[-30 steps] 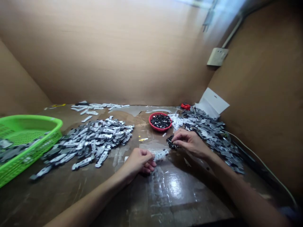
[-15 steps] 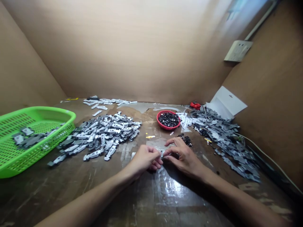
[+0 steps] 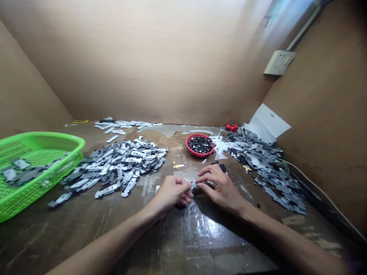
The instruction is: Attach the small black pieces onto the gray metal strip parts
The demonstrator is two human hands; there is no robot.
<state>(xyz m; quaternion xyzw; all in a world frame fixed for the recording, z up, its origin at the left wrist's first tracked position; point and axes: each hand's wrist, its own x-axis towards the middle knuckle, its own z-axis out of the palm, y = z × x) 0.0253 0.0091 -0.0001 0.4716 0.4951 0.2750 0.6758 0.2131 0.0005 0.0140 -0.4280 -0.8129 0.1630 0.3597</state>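
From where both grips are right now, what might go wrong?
Fingers partly hide the pale grey part between the left grip and right grip, so a slip might go unnoticed. The loose black pieces lie just beyond the right grip and could scatter if brushed. The red bowl looks full, so a bump might spill some.

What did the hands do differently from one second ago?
The right hand came away from the small heap of shiny black bits, moving left to the flat pale-grey piece in the left hand. The left hand kept that piece; the round red bowl and green plastic basket stayed put.
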